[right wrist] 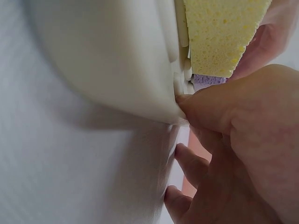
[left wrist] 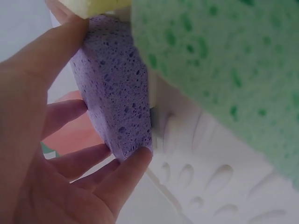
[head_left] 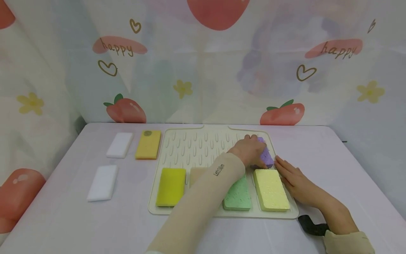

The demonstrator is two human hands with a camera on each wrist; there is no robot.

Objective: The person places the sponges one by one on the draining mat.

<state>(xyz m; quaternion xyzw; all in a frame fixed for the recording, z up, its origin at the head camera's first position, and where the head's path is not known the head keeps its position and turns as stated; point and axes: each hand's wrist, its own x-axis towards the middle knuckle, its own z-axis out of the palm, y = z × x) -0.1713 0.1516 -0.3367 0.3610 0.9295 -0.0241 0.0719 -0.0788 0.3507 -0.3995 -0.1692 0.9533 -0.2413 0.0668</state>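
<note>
Reaching across the mat, my left hand [head_left: 248, 151] grips a purple sponge [head_left: 267, 157] at the mat's back right. In the left wrist view, the thumb is on one end of the purple sponge [left wrist: 117, 79] and the fingers spread along its side and other end. My right hand [head_left: 296, 181] lies at the right edge of the cream drying mat [head_left: 212, 141], fingers extended. The right wrist view shows its thumb pressing the mat's rim [right wrist: 154, 105] and fingertips on the table. Just before the purple sponge lie a pale yellow sponge [head_left: 272, 190] and a green sponge [head_left: 238, 195].
A bright yellow sponge [head_left: 171, 187] and a beige one [head_left: 196, 173], partly behind the left sleeve, lie on the mat's front half. Left of the mat are a mustard sponge [head_left: 148, 145] and two white ones [head_left: 120, 145]. A patterned cloth [head_left: 203, 70] stands behind the table.
</note>
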